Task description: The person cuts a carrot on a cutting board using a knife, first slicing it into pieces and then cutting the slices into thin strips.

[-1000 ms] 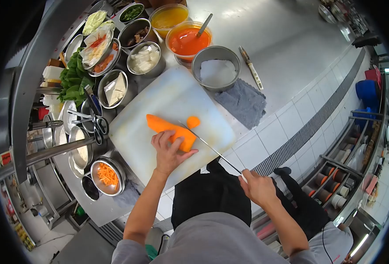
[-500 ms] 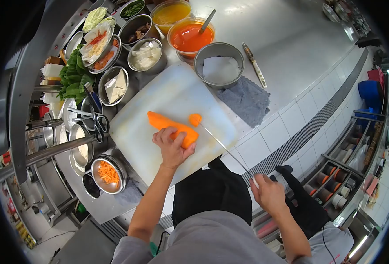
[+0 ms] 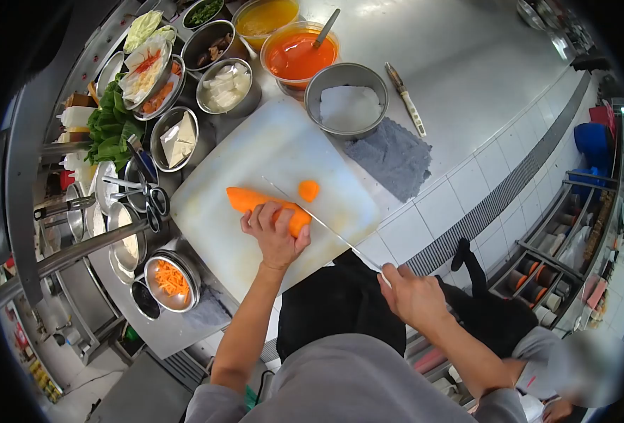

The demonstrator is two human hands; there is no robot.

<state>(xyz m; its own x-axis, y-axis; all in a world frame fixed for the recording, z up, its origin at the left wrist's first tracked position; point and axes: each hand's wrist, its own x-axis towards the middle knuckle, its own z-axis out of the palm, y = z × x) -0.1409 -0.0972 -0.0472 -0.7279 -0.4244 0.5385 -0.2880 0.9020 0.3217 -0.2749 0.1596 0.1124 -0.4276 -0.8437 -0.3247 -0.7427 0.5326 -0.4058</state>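
- Carrot (image 3: 240,198), peeled-looking, lies on the white cutting board (image 3: 231,151) directly beneath the left hand's fingers, its narrower tip pointing past them to the left.
- Left hand (image 3: 277,238): fingers bent over the top, slightly spread, thumb set apart toward the right end; together they pin the carrot down.
- Right hand (image 3: 416,299): fingers wrapped round the handle of a knife (image 3: 339,235), held off the board's near edge.
- Blade slants from the right fingers to just beyond the left ones, close along the carrot's far side; contact with the flesh cannot be told.
- Small cut piece (image 3: 308,190) sits across the blade from the left fingers, well clear of them.
- Good practice, as judged: tuck the left fingertips and thumb back from the edge, seat any flat face downward against rolling, draw the blade in long even strokes.
- Beyond the fingers, to the right: metal pot (image 3: 310,106) and grey cloth (image 3: 393,161) on the steel desk (image 3: 460,49).
- Writing: no brand or label legible. Red mark on a co-worker's grey shirt (image 3: 537,352), far right of the fingers, too small to read.
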